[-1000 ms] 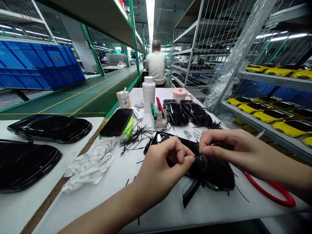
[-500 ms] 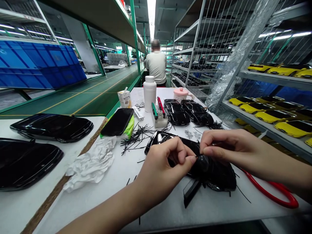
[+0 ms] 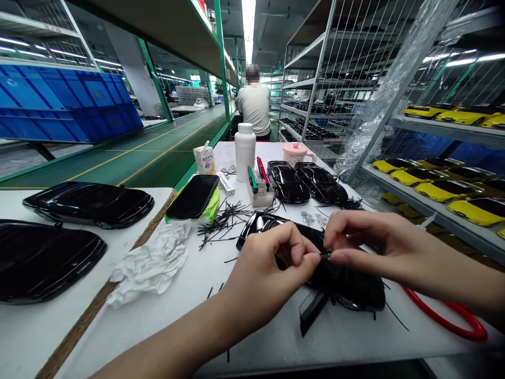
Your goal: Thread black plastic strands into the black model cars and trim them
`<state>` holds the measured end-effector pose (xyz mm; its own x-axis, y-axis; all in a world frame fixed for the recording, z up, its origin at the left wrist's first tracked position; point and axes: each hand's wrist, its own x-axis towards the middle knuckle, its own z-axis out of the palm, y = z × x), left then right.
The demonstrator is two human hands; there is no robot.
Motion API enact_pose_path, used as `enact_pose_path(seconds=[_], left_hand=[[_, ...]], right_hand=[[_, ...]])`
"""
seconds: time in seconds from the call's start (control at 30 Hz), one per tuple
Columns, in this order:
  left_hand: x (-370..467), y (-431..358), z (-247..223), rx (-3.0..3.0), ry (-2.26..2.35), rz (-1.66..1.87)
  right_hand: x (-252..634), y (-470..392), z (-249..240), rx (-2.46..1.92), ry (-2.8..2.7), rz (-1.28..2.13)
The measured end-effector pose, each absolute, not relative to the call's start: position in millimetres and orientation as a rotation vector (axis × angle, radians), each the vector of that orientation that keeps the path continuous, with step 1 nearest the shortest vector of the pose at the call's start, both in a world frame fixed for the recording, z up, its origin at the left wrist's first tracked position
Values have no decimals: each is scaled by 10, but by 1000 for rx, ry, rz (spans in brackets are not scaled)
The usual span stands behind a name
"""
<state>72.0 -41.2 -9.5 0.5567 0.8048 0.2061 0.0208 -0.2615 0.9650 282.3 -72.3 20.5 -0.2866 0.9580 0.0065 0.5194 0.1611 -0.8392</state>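
A glossy black model car [image 3: 355,287] lies on the white table below my hands, its near door [image 3: 313,311] swung out toward me. My left hand [image 3: 276,263] comes over the car's middle with thumb and forefinger pinched together. Just to its right, the thumb and fingertips of my right hand [image 3: 361,237] close from the other side. Between the two sets of fingertips is a tiny dark piece [image 3: 325,254], too small to name. My hands cover much of the car's roof.
Thin black strips [image 3: 224,218] lie scattered behind the car. Beyond are a phone [image 3: 193,196], a pen holder [image 3: 260,197], a white bottle [image 3: 245,152], a lidded cup [image 3: 295,152] and more black model cars [image 3: 288,181]. Crumpled tissue [image 3: 152,263] lies left, a red ring-shaped handle [image 3: 469,323] right.
My right thumb has moved slightly away from the left fingertips, showing the tiny dark piece between them. The whole view has shifted a little; the car stays in place.
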Motion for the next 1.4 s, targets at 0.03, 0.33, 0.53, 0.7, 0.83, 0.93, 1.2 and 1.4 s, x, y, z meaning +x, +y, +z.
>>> enact_pose_path(seconds=[0.03,0.33,0.53,0.7,0.83,0.93,1.2,1.4], left_hand=[[717,-406,-98,1675,697,868],[720,-430,-145,1871,629,979],[677,-335,-151,2116,651,870],[564,-228,-93,2508,794,497],[503,-256,11,2585,872,383],[533,-293,-21,2582,855,523],[703,-314,-319,2910,844,761],[679,-312,-262,2887,929,714]], right_hand=[[2828,-726,194,-1388,-1916,1002],[2787,-779,123,-1318,-1972,951],[2842,-869,169,-1319,-1878,966],[2965,-933,158,-1361,-1844,1023],[3017,-932,96,-1377,-1815,1048],[3015,-927,68,-1375,-1768,1090],[3001,-953,17,-1261,-1635,1294],[3046,-948,-26,-1284,-1614,1288]])
